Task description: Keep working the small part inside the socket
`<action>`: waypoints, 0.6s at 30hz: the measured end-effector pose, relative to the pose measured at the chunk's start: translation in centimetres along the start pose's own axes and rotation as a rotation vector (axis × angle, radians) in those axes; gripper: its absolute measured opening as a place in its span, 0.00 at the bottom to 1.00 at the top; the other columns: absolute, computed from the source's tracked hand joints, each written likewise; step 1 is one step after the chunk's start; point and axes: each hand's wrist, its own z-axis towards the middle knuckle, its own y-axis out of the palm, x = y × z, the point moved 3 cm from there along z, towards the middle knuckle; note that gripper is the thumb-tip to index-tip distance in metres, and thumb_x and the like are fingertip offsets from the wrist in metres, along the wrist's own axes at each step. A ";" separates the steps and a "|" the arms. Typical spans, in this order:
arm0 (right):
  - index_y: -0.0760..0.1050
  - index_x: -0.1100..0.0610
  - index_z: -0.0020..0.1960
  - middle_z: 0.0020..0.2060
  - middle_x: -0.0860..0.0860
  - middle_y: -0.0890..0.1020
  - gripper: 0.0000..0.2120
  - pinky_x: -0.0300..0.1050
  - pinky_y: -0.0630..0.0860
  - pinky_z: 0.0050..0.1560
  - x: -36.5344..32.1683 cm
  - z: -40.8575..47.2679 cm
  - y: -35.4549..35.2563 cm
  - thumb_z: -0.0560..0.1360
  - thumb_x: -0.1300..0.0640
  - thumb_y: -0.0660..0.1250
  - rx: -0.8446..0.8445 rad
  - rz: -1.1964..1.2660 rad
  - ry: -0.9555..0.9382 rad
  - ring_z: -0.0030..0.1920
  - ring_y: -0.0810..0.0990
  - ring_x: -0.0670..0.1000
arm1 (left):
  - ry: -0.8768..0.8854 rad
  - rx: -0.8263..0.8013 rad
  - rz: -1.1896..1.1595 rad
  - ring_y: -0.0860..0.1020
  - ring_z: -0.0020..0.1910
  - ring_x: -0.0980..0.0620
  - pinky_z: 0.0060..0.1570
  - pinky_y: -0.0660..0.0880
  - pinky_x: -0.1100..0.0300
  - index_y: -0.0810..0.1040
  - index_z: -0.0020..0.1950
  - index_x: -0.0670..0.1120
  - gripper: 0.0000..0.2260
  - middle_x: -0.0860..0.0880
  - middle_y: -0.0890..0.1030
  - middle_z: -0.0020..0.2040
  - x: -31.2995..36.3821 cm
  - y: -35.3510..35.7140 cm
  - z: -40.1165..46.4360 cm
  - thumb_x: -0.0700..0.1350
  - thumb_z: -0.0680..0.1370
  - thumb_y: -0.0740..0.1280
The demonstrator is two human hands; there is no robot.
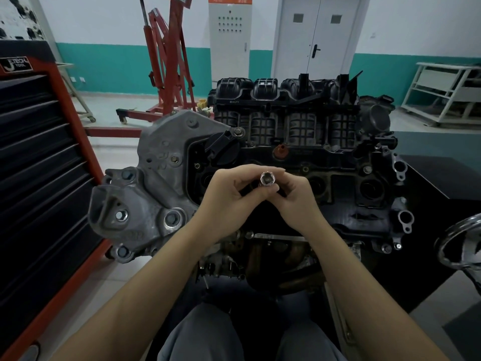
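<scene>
holding a small chrome socket [267, 178] up between both hands, a person sits facing a car engine [286, 162] in a workshop. the left hand [227, 196] pinches the socket from the left, thumb and forefinger closed on its side; the right hand [294, 194] curls its fingers under and around the lower end, so the two hands meet at the socket, just above the dark valve cover [338, 178]. the socket's open end faces the camera, showing its hollow inside. whether a driver or extension is attached below is hidden by the fingers. this looks like the step of checking or readying the socket before use; the next move likely calls for mating it squarely to a tool or a bolt head. a red tool cabinet [39, 142] stands at the left, a red engine hoist [169, 61] behind.
</scene>
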 end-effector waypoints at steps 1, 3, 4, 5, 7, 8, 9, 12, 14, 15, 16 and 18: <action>0.77 0.48 0.53 0.45 0.38 0.82 0.14 0.32 0.74 0.51 0.0 0.0 -0.1 0.72 0.65 0.68 -0.001 0.004 0.000 0.49 0.81 0.39 | 0.000 -0.023 -0.016 0.82 0.55 0.48 0.59 0.77 0.52 0.81 0.57 0.38 0.12 0.43 0.84 0.53 0.0 0.0 0.0 0.32 0.75 0.69; 0.79 0.52 0.52 0.43 0.41 0.83 0.14 0.34 0.76 0.49 0.2 -0.1 -0.2 0.71 0.68 0.70 0.016 0.006 0.001 0.47 0.82 0.41 | 0.019 -0.011 -0.001 0.82 0.54 0.48 0.58 0.78 0.51 0.81 0.57 0.38 0.12 0.43 0.84 0.52 0.1 0.0 0.0 0.32 0.74 0.71; 0.80 0.56 0.51 0.43 0.45 0.84 0.13 0.38 0.77 0.49 0.4 -0.1 -0.2 0.71 0.69 0.71 0.027 0.015 0.009 0.47 0.83 0.43 | 0.033 0.018 0.028 0.83 0.53 0.49 0.57 0.78 0.51 0.82 0.55 0.39 0.11 0.45 0.84 0.50 0.2 -0.1 0.0 0.33 0.73 0.73; 0.81 0.59 0.51 0.43 0.49 0.84 0.12 0.41 0.78 0.50 0.5 -0.1 -0.2 0.70 0.70 0.71 0.036 0.030 0.017 0.46 0.83 0.46 | 0.046 0.044 0.055 0.83 0.51 0.49 0.55 0.79 0.51 0.83 0.53 0.40 0.11 0.46 0.85 0.49 0.3 -0.1 0.1 0.34 0.72 0.74; 0.80 0.59 0.50 0.44 0.50 0.84 0.11 0.44 0.78 0.51 0.5 0.0 -0.4 0.70 0.70 0.72 0.036 0.050 0.013 0.47 0.84 0.48 | 0.070 0.061 0.091 0.83 0.49 0.51 0.53 0.79 0.52 0.84 0.50 0.42 0.09 0.48 0.85 0.47 0.3 0.0 0.2 0.35 0.71 0.75; 0.80 0.58 0.50 0.44 0.48 0.84 0.11 0.42 0.78 0.51 0.5 0.0 -0.5 0.70 0.68 0.72 0.020 0.045 0.003 0.48 0.83 0.47 | 0.076 0.058 0.097 0.83 0.49 0.52 0.53 0.79 0.54 0.84 0.50 0.42 0.09 0.48 0.85 0.47 0.4 0.0 0.2 0.35 0.71 0.74; 0.79 0.55 0.52 0.45 0.44 0.84 0.11 0.39 0.76 0.52 0.3 0.1 -0.6 0.71 0.65 0.72 -0.009 0.032 -0.008 0.49 0.83 0.45 | 0.073 0.052 0.085 0.83 0.49 0.52 0.53 0.79 0.54 0.84 0.51 0.43 0.09 0.48 0.85 0.47 0.3 0.0 0.2 0.34 0.72 0.74; 0.76 0.47 0.56 0.48 0.38 0.83 0.14 0.35 0.74 0.54 0.0 0.2 -0.7 0.73 0.61 0.69 -0.099 0.032 0.005 0.53 0.81 0.42 | 0.057 0.006 -0.002 0.83 0.53 0.48 0.57 0.78 0.52 0.82 0.54 0.39 0.10 0.44 0.84 0.51 0.1 0.0 0.2 0.31 0.74 0.70; 0.77 0.48 0.55 0.47 0.40 0.83 0.15 0.36 0.75 0.53 0.1 0.3 -0.8 0.73 0.64 0.68 -0.107 0.034 0.011 0.52 0.82 0.43 | 0.046 -0.013 -0.033 0.82 0.54 0.46 0.58 0.78 0.48 0.82 0.55 0.36 0.11 0.41 0.84 0.51 0.0 0.0 0.1 0.31 0.74 0.70; 0.78 0.50 0.53 0.46 0.42 0.84 0.14 0.37 0.76 0.52 0.2 0.4 -0.9 0.72 0.66 0.69 -0.099 0.032 0.013 0.51 0.83 0.44 | 0.041 -0.010 -0.031 0.82 0.53 0.46 0.58 0.78 0.47 0.82 0.55 0.37 0.11 0.41 0.84 0.51 -0.1 0.1 0.1 0.31 0.74 0.71; 0.79 0.52 0.52 0.45 0.44 0.84 0.14 0.38 0.77 0.51 0.4 0.5 -0.9 0.71 0.67 0.70 -0.085 0.030 0.017 0.49 0.83 0.46 | 0.039 0.002 -0.014 0.83 0.53 0.46 0.57 0.78 0.47 0.82 0.54 0.37 0.10 0.42 0.84 0.50 0.0 0.1 0.1 0.32 0.73 0.72; 0.80 0.55 0.49 0.44 0.50 0.85 0.12 0.42 0.78 0.50 0.6 0.6 -0.9 0.70 0.68 0.72 -0.057 0.033 0.021 0.47 0.84 0.49 | 0.033 0.038 0.019 0.83 0.50 0.47 0.54 0.79 0.47 0.83 0.51 0.40 0.09 0.44 0.85 0.47 0.0 0.3 0.1 0.34 0.71 0.74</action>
